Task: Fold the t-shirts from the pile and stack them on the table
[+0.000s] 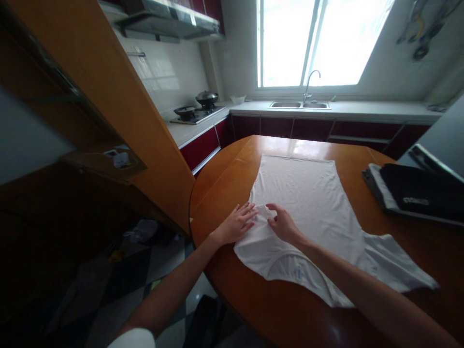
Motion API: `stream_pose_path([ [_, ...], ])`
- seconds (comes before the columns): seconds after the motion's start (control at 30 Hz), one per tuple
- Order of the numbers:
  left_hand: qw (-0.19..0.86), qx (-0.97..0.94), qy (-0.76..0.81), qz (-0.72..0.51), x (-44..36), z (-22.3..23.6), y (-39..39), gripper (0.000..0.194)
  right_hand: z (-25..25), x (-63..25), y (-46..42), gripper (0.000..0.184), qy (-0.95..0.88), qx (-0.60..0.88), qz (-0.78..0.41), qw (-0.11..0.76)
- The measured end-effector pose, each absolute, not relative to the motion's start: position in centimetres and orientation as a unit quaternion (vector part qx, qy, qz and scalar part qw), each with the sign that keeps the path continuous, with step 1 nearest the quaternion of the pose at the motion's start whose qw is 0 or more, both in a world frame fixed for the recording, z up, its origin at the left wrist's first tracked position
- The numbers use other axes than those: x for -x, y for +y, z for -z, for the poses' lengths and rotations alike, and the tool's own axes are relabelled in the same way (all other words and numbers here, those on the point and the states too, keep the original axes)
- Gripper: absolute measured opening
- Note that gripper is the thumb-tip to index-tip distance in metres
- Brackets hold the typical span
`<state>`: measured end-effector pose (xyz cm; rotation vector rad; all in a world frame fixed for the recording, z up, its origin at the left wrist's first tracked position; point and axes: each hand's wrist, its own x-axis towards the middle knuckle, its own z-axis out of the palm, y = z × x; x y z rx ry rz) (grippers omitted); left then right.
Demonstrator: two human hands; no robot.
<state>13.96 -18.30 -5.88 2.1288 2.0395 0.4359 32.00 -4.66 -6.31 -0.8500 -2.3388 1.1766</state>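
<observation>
A white T-shirt (300, 188) is spread on the round wooden table, its neckline toward me and its hem toward the window. The sleeve on the left is folded inward over the body, while the sleeve (397, 258) on the right sticks out. My left hand (236, 225) lies open on the shirt's left edge, fingers spread across the folded sleeve. Close beside it, my right hand (284, 224) touches the fold's inner edge with its index finger. Its fingers are bent, and a gap shows between index finger and thumb.
Folded dark and grey clothes (416, 191) are stacked on the wooden table (221, 181) at the right. Behind it run a counter with a sink (299, 105) and a gas stove (199, 115) with pans. An orange wooden panel (145, 111) stands at the left.
</observation>
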Motion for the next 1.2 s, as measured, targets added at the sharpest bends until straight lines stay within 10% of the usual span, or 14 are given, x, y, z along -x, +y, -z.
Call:
stream_pose_path([
  [0.3,0.047,-0.714,0.682,-0.151,-14.4,5.5,-17.9,0.048,4.4,-33.7,-6.1,0.036,-0.937,0.262,-0.162,0.162],
  [0.8,0.172,-0.693,0.672,-0.198,-11.8,5.3,-7.9,0.007,5.9,-37.3,-10.1,0.055,-0.977,0.103,-0.158,0.094],
  [1.2,0.159,-0.698,0.617,-0.328,-12.3,6.4,-8.7,0.014,6.3,-37.6,-10.1,0.053,-0.972,0.102,-0.189,0.093],
])
